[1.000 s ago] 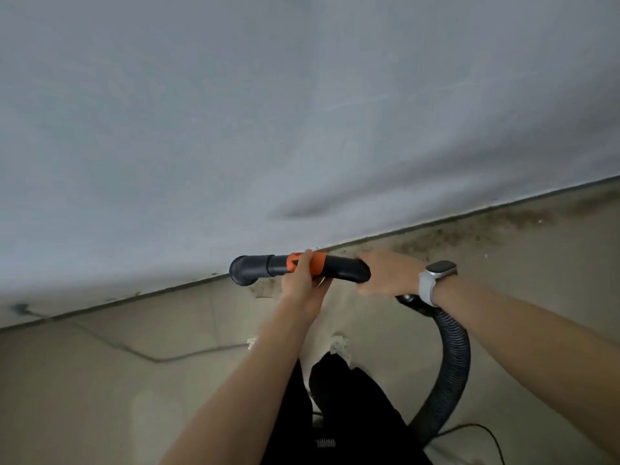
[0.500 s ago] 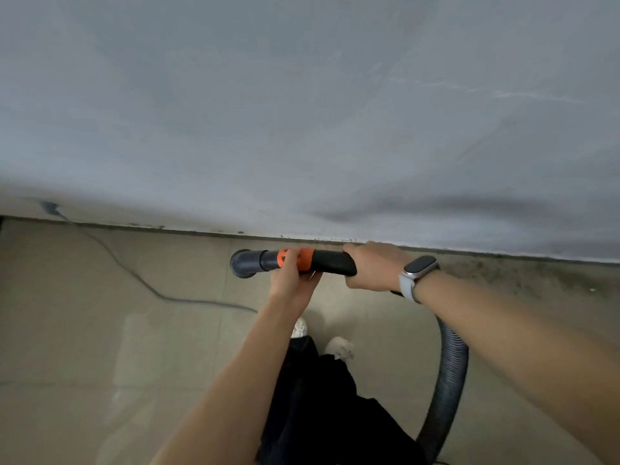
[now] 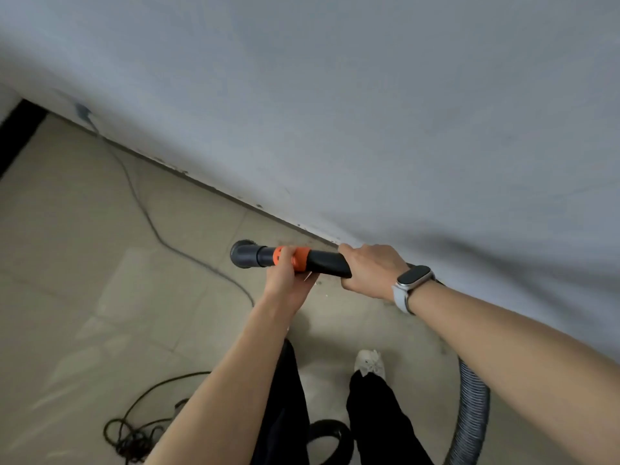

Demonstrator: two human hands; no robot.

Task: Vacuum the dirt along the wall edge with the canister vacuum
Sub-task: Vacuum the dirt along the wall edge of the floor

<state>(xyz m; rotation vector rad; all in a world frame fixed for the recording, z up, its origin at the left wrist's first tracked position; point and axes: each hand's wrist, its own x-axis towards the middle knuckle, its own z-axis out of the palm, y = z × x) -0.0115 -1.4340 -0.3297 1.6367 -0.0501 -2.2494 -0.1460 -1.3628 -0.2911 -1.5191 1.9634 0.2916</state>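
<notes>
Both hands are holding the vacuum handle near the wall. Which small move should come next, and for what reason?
Probably slide the handle a little toward the wall edge, keeping the left hand on the orange collar and the right hand on the black grip. Dark specks show along the seam where the wall meets the floor, and some grit lies just under the hands; the nozzle tip itself is hidden.

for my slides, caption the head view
Both hands, left hand and right hand, grip the vacuum wand beside the wall.

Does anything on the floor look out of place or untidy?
Yes. A black cord lies in a loose tangle beside the person's feet, and dirt speckles the floor under the vacuum handle near the wall.
</notes>
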